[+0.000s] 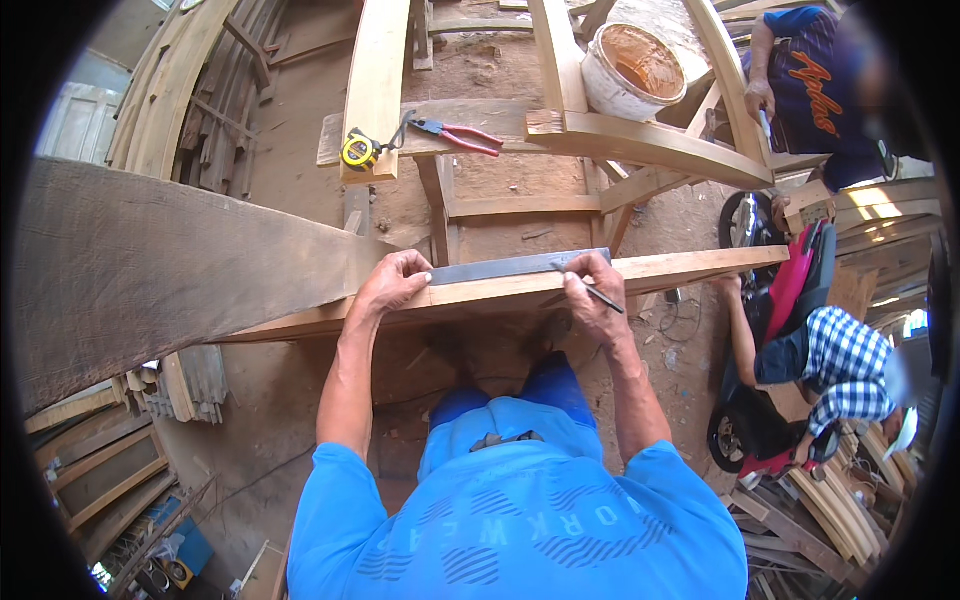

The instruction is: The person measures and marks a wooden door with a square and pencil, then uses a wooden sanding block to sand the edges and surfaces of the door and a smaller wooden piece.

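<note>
A long wooden beam [480, 292] runs across in front of me, its narrow edge facing up. Along that edge lies a flat grey metal straightedge [500, 266]. My left hand [393, 282] is closed at the straightedge's left end, thumb and fingertips pressing it against the wood. Near the other end, my right hand [598, 300] grips a dark pencil [606, 299], whose rear sticks out to the lower right. The right fingers also rest by the straightedge; the pencil's tip is hard to make out.
Beyond the beam, a wooden bench carries a yellow tape measure [360, 150], red-handled pliers [458, 137] and a white bucket [634, 75]. A wide board [180, 265] fills the left. Two people are at right, one crouching in a checked shirt [848, 360] beside a red motorbike [795, 280].
</note>
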A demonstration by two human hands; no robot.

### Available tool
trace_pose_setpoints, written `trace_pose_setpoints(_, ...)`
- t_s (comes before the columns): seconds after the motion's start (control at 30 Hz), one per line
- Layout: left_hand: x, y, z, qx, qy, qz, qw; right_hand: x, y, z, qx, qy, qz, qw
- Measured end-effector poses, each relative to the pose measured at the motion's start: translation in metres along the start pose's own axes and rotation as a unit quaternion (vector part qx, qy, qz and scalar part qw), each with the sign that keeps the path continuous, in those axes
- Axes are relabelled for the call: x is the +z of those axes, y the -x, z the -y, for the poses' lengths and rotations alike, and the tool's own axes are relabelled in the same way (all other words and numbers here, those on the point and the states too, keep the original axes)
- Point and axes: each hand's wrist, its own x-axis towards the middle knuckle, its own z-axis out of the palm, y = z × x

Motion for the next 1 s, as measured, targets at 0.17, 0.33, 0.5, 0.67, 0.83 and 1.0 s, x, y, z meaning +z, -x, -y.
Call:
trace_pose_setpoints(0.17,0.0,0.002,-0.004,0.016,-0.013,-0.002,1.0,0.013,0.002,-0.008,0.036,-0.124,0.063,0.99)
trace_pose_setpoints(0.33,-0.003,0.005,-0.014,0.0,-0.035,0.014,0.999,0.012,-0.003,-0.005,0.017,0.005,0.087,0.996)
trace_pose_setpoints(0.5,-0.004,0.002,-0.011,-0.006,-0.029,0.022,0.999,0.017,-0.007,0.001,0.004,0.008,0.07,0.998)
trace_pose_setpoints(0.67,-0.006,0.001,-0.009,-0.002,-0.002,0.032,0.999,0.021,-0.008,-0.005,-0.007,0.0,0.062,0.998)
trace_pose_setpoints(0.83,-0.005,0.004,-0.014,-0.006,0.017,0.035,0.999,0.02,-0.009,-0.004,-0.031,0.017,0.061,0.997)
trace_pose_setpoints(1.0,-0.005,0.006,-0.017,0.0,0.005,0.034,0.999,0.02,-0.009,-0.006,-0.023,0.011,0.07,0.997)
